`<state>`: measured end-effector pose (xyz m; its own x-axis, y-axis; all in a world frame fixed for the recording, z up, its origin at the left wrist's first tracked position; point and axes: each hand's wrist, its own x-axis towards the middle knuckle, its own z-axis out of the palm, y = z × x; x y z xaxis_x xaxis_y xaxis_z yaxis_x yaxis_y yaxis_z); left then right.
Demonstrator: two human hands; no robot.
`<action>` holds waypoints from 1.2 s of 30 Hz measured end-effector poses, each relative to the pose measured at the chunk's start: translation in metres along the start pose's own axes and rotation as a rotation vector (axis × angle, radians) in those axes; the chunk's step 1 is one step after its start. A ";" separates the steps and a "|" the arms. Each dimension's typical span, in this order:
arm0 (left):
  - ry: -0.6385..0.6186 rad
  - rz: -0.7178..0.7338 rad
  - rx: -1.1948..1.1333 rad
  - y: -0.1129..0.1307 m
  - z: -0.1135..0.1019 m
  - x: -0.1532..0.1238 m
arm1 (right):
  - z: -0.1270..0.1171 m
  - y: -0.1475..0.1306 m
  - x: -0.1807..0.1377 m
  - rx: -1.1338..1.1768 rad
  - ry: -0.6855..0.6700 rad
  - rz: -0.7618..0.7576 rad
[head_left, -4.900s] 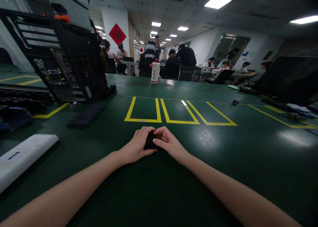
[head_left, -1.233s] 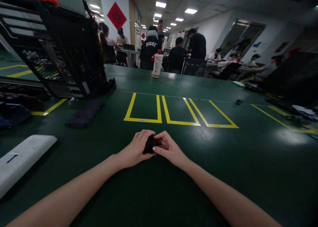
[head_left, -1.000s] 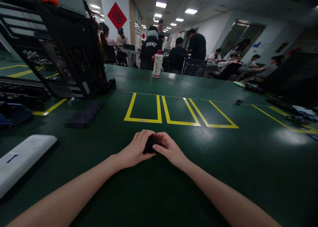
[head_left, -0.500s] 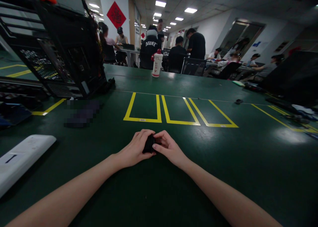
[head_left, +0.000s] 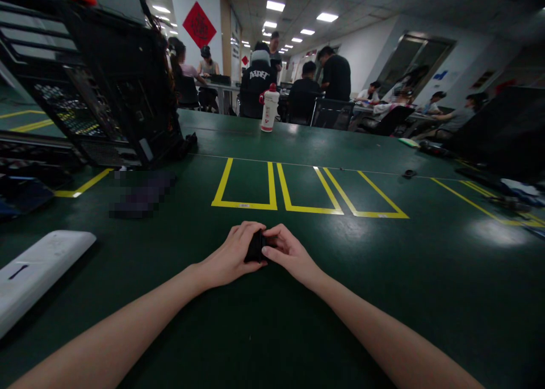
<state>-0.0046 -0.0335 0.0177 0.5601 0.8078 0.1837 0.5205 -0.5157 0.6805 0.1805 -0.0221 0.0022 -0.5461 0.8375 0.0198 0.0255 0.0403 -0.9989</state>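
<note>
A small black box-like object point(head_left: 254, 247) sits low over the green tabletop point(head_left: 264, 332), mostly covered by my fingers, so its exact kind is hidden. My left hand point(head_left: 238, 251) wraps round it from the left, thumb at the near side and fingers over the far side. From the right, my right hand point(head_left: 289, 252) pinches at its right edge with thumb and fingertips. Both hands are closed, and they almost meet at the object.
Yellow tape outlines point(head_left: 244, 205) mark the table beyond my hands. A white elongated device point(head_left: 38, 275) lies at the left, near an open black computer case point(head_left: 114, 88). Further back stands a white bottle with a red cap point(head_left: 269, 111). Several people sit and stand behind.
My hands and the black object have stayed practically still. In the background, a standing person's head has shifted slightly.
</note>
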 end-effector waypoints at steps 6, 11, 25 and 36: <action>0.001 -0.011 0.011 0.001 0.000 0.001 | 0.000 -0.001 0.001 -0.035 0.030 0.014; -0.014 -0.010 0.008 0.001 0.000 0.000 | -0.003 0.001 0.002 -0.029 -0.003 0.027; 0.026 0.034 0.030 0.000 0.001 0.000 | -0.002 0.008 0.005 0.007 0.034 -0.013; -0.014 -0.012 0.022 -0.001 0.001 -0.001 | -0.003 0.007 0.002 0.025 -0.026 -0.013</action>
<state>-0.0052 -0.0345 0.0164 0.5630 0.8097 0.1657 0.5412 -0.5127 0.6666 0.1823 -0.0183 -0.0050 -0.5674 0.8228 0.0321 -0.0028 0.0370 -0.9993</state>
